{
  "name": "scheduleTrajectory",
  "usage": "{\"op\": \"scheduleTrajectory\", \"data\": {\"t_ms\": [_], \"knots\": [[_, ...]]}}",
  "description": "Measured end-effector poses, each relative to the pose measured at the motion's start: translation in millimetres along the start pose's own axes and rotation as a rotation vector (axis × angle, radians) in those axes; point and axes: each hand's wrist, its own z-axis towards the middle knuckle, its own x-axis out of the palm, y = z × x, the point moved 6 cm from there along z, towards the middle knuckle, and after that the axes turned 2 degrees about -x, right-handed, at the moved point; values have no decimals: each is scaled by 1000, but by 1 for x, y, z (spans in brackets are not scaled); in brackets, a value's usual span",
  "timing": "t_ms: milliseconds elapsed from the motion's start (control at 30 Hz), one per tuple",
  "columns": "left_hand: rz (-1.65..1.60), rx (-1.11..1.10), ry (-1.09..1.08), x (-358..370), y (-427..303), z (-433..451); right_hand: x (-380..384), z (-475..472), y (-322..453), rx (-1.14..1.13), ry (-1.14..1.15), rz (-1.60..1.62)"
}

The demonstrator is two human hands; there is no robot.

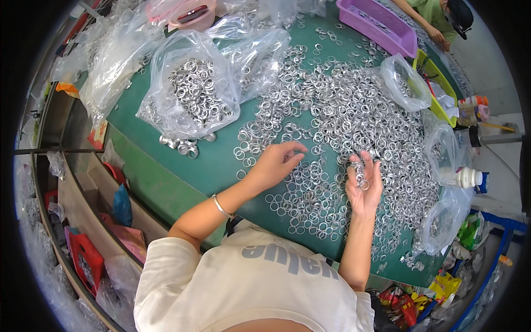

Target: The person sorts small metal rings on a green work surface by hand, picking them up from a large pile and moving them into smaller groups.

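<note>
Silvery metal rings [356,108] lie in a large heap on the green tabletop [182,174]. My right hand [364,193] is palm up at the heap's near edge, with a small bunch of metal rings [358,172] held against its fingers. My left hand [276,164] hovers to the left of it, thumb and index finger slightly apart; I see nothing between them. Its other fingers are curled and partly hidden. Below and between the hands, a looser layer of rings [311,199] spreads toward the table's front edge.
A clear plastic bag of rings [195,91] stands left, with wider rings [182,145] before it. Purple [377,25] and yellow-green baskets [435,87] sit at the far right. Clear bags [442,224] line the right edge. Another person's hand [437,37] is across the table.
</note>
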Motion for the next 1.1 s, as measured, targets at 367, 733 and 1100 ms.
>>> {"op": "scheduleTrajectory", "data": {"t_ms": [367, 733, 1100], "knots": [[544, 53, -63, 22, -9, 56, -23, 3, 8, 115, 344, 324], [-1241, -929, 481, 81, -6, -39, 44, -39, -35, 12, 458, -838], [-791, -529, 585, 80, -31, -46, 9, -2, 15, -620, -231, -1836]]}}
